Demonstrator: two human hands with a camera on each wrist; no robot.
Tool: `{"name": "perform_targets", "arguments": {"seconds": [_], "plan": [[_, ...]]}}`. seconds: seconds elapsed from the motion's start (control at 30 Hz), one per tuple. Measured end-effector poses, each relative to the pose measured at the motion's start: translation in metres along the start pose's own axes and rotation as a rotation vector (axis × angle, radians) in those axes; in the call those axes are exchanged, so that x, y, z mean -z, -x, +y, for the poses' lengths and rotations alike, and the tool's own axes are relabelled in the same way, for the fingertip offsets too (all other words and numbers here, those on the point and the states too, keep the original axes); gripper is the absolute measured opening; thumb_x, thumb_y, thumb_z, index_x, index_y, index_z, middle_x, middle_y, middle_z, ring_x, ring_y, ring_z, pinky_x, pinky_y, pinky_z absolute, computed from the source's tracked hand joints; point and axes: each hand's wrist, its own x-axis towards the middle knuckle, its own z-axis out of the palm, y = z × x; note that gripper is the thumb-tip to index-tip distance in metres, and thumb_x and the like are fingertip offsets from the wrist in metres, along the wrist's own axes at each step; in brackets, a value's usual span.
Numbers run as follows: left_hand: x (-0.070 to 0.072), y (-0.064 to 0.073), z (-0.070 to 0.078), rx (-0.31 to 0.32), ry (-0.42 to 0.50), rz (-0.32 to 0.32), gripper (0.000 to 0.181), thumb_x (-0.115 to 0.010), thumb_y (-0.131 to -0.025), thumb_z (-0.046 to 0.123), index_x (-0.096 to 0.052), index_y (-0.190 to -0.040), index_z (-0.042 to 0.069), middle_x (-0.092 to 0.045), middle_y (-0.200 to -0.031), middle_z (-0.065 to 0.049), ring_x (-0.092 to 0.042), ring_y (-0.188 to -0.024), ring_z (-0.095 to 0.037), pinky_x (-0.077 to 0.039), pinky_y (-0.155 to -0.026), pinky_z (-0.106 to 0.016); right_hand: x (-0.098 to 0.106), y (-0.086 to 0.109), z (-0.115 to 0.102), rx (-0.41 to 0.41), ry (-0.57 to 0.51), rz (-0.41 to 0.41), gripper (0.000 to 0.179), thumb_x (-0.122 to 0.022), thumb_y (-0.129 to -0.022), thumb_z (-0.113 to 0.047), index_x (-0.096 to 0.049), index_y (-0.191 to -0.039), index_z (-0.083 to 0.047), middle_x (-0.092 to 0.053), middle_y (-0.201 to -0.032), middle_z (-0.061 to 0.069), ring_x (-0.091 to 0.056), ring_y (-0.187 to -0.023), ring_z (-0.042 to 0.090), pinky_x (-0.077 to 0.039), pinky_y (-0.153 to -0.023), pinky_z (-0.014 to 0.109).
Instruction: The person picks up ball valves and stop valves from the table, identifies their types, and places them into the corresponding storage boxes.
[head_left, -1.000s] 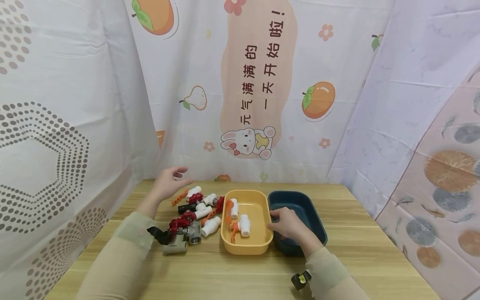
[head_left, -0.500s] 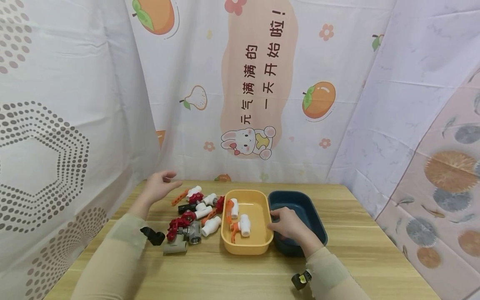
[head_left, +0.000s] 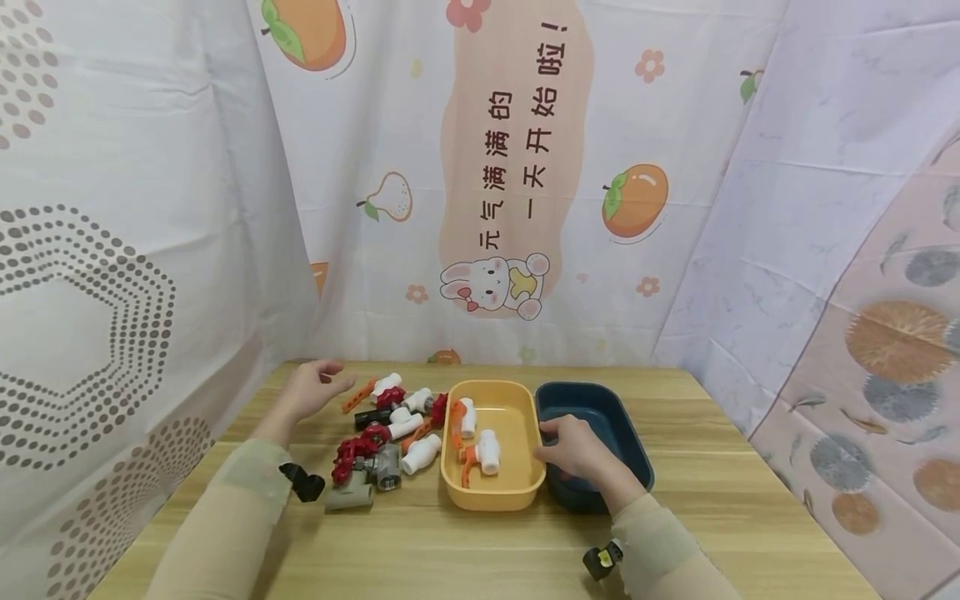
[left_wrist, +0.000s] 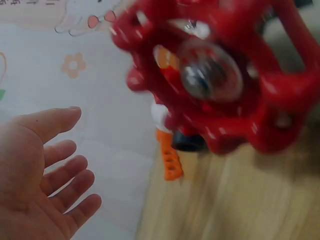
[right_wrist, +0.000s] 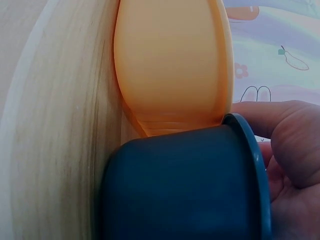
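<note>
My left hand (head_left: 309, 393) hovers left of a pile of pipe valves and fittings, its fingers spread and holding nothing. In the left wrist view a red valve handwheel (left_wrist: 220, 117) looms close, with an orange lever handle (left_wrist: 171, 162) beyond it. My right hand (head_left: 577, 450) hangs over the dark blue bin (head_left: 637, 454), loosely bent, fingertips right at the rim of the yellow bin (head_left: 495, 500). The right wrist view shows its thumb (right_wrist: 255, 114) by the meeting rims. Two white ball valves (head_left: 489, 452) with orange handles lie in the yellow bin.
Among the pile lie a white tee fitting (head_left: 405, 423), a grey pipe fitting (head_left: 349, 495), a metal valve body (head_left: 387, 467) and a white ball valve (head_left: 422, 453). Patterned curtains (head_left: 375, 275) enclose the wooden table (head_left: 450, 558) at the back and sides.
My left hand has drawn left and slightly down, away from the pile, still holding nothing. The right hand, the bins and the fittings have stayed put.
</note>
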Motion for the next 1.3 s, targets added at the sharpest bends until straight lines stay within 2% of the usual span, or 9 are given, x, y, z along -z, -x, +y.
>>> {"name": "perform_targets", "arguments": {"seconds": [0.27,0.57,0.83,0.97,1.03,1.3], "plan": [[-0.004,0.002,-0.017,-0.02,-0.029,-0.028,0.058,-0.068,-0.099,0.035,-0.057,-0.134,-0.01,-0.056,-0.134,-0.033,-0.056,-0.118,-0.047,-0.05,-0.094,-0.057,-0.001,0.0,0.0,0.001,-0.008,-0.008,0.054,-0.076,-0.091,-0.011,-0.058,-0.14,0.004,-0.065,-0.128,0.02,-0.064,-0.059,0.02,-0.057,-0.053,0.035],[-0.014,0.005,-0.017,-0.062,-0.048,-0.059,0.05,-0.071,-0.098,0.029,-0.061,-0.127,-0.011,-0.062,-0.125,-0.032,-0.061,-0.112,-0.045,-0.053,-0.088,-0.054,-0.002,0.001,-0.001,-0.01,-0.007,-0.008,0.054,-0.076,-0.091,-0.012,-0.058,-0.14,0.003,-0.065,-0.129,0.02,-0.064,-0.059,0.02,-0.057,-0.054,0.034],[-0.025,0.004,0.006,-0.091,-0.006,-0.127,0.049,-0.075,-0.094,0.029,-0.064,-0.13,-0.003,-0.063,-0.129,-0.026,-0.062,-0.112,-0.039,-0.054,-0.089,-0.051,0.0,0.002,-0.002,-0.005,0.001,0.002,0.053,-0.075,-0.091,-0.012,-0.059,-0.139,0.003,-0.067,-0.125,0.018,-0.061,-0.051,0.023,-0.055,-0.052,0.034],[-0.029,0.008,0.018,-0.16,-0.006,-0.161,0.049,-0.075,-0.093,0.027,-0.065,-0.129,-0.005,-0.065,-0.125,-0.026,-0.06,-0.114,-0.043,-0.052,-0.092,-0.053,0.001,0.002,-0.003,-0.005,0.003,0.003,0.053,-0.075,-0.091,-0.013,-0.059,-0.14,0.003,-0.067,-0.126,0.018,-0.062,-0.052,0.022,-0.056,-0.053,0.034],[-0.031,0.01,0.024,-0.173,-0.01,-0.177,0.05,-0.076,-0.092,0.028,-0.065,-0.129,-0.004,-0.065,-0.124,-0.024,-0.059,-0.116,-0.043,-0.051,-0.094,-0.054,0.001,0.002,-0.003,-0.008,0.003,0.003,0.053,-0.076,-0.091,-0.013,-0.059,-0.139,0.003,-0.066,-0.126,0.018,-0.062,-0.053,0.022,-0.056,-0.053,0.034],[-0.042,0.013,0.047,-0.224,-0.022,-0.246,0.041,-0.078,-0.091,0.023,-0.069,-0.126,0.004,-0.066,-0.123,-0.02,-0.061,-0.113,-0.04,-0.055,-0.087,-0.049,0.001,0.002,-0.001,-0.001,-0.015,-0.002,0.054,-0.076,-0.091,-0.012,-0.059,-0.14,0.003,-0.066,-0.127,0.019,-0.064,-0.056,0.021,-0.056,-0.053,0.035]]}}
